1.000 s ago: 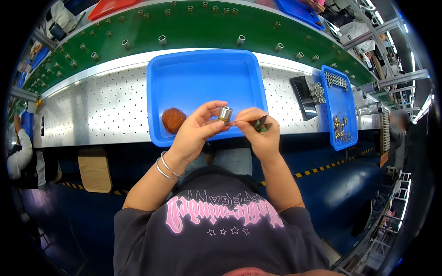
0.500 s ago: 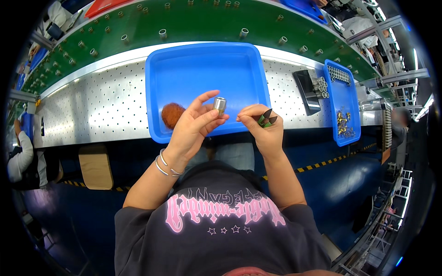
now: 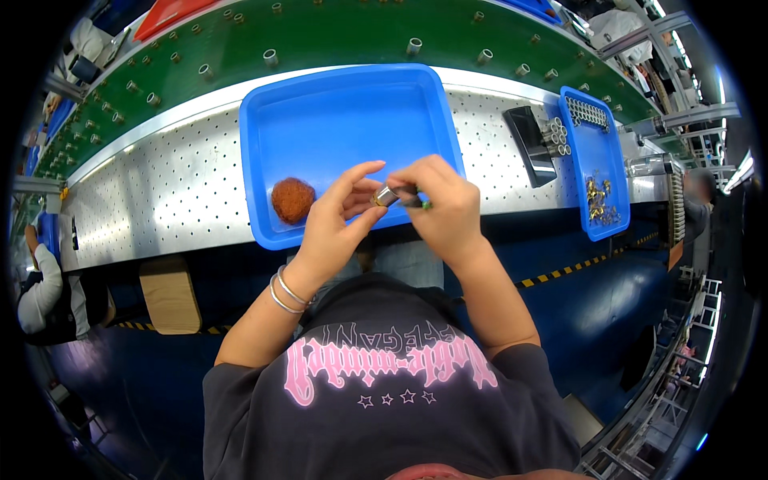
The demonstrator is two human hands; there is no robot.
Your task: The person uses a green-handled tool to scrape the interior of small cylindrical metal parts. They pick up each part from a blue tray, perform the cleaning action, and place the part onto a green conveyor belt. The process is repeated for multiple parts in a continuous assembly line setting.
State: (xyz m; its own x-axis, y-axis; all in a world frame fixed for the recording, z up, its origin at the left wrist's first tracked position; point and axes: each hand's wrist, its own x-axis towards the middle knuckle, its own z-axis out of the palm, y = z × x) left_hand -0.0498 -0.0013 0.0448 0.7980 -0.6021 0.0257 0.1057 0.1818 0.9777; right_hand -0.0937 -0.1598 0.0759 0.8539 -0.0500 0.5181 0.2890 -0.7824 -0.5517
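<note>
Above the near edge of a blue tray point(image 3: 250, 160), my left hand point(image 3: 332, 228) pinches a short silver metal cylinder point(image 3: 386, 197) with a brass-coloured end. The cylinder lies tilted between thumb and fingers. My right hand point(image 3: 454, 214) is closed around a small hand tool point(image 3: 424, 203) with dark and green parts; its exact kind is hard to make out. The right fingertips meet the cylinder's right end and partly cover it. Inside the tray, left of my hands, sits a reddish-brown fibrous ball point(image 3: 293, 200).
A black box-like stand point(image 3: 530, 148) is on the perforated metal bench point(image 3: 480, 128), beside several metal rings point(image 3: 556, 136). Farther right, a smaller blue tray point(image 3: 590, 152) holds rings and small brass-coloured parts point(image 3: 600, 200). Behind runs a green belt point(image 3: 344, 40) carrying scattered metal cylinders.
My right hand has moved left and up to the cylinder, bringing the tool along. The cylinder has gone from upright to tilted in my left hand. The whole view has shifted slightly.
</note>
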